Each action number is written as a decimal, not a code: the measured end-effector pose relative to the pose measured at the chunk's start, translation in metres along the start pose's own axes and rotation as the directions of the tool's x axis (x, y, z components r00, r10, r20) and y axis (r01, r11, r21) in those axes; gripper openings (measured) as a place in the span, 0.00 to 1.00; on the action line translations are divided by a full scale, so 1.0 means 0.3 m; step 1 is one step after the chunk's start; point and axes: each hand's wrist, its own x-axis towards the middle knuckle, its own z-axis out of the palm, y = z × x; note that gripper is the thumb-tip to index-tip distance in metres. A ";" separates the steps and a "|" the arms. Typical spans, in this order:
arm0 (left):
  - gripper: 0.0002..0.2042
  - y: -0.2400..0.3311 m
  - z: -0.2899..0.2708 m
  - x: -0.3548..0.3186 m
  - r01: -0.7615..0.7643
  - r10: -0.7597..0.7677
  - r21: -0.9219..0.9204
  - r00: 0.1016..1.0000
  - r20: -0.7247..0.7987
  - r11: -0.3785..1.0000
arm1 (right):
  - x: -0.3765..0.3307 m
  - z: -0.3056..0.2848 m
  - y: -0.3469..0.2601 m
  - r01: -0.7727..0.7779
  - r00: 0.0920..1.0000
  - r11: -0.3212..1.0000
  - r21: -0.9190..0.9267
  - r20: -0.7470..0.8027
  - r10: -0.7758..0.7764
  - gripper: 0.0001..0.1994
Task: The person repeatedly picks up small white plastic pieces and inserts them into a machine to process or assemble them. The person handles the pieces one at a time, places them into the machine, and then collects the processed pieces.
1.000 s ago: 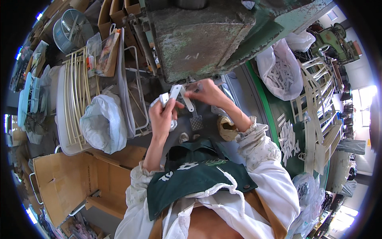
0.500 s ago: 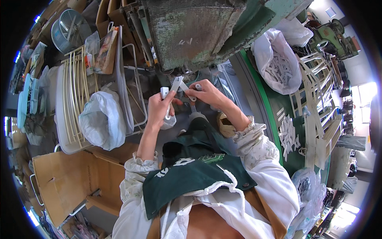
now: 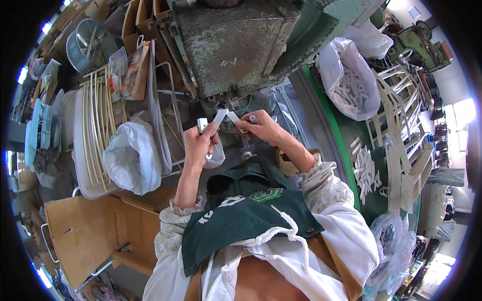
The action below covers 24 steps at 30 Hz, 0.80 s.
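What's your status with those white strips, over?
Left hand gripping a white strip; right hand gripping a second strip. Upper ends close together, contact unclear. Green machine close ahead.

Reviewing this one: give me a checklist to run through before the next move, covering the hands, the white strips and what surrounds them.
1. Left hand grips the left white strip: ok; another white part is also in that hand.
2. Right hand grips the right white strip: ok.
3. Strips joined at their upper ends: cannot tell; the ends sit close together.
4. Fingers well apart from the green machine: cannot tell; depth is unclear.
5. Bag of white strips open at the top: ok.
6. Loose strips gathered up: not ok; they lie scattered on the green table.
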 end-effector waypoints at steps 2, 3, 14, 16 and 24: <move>0.13 0.045 0.031 -0.019 -0.039 0.038 0.043 0.999 0.027 0.998 | -0.017 -0.024 -0.015 0.040 0.999 0.999 0.000 -0.026 -0.040 0.13; 0.13 0.063 0.036 -0.019 -0.046 0.043 0.078 0.998 0.043 0.996 | -0.020 -0.025 -0.026 0.065 0.997 0.998 -0.012 -0.044 -0.065 0.12; 0.14 -0.102 -0.043 -0.067 0.170 -0.145 -0.262 0.983 0.111 0.950 | -0.234 -0.847 0.121 -0.045 0.435 0.998 -0.040 -0.901 -0.016 0.12; 0.18 -0.121 -0.031 -0.050 0.217 -0.129 -0.429 0.966 0.225 0.877 | -0.207 -0.881 0.235 -0.020 0.513 0.999 -0.033 -0.858 -0.019 0.22; 0.15 -0.093 0.016 -0.011 0.163 -0.071 -0.321 0.957 0.281 0.933 | 0.036 -0.010 -0.053 0.183 0.978 0.906 0.381 0.028 -0.209 0.07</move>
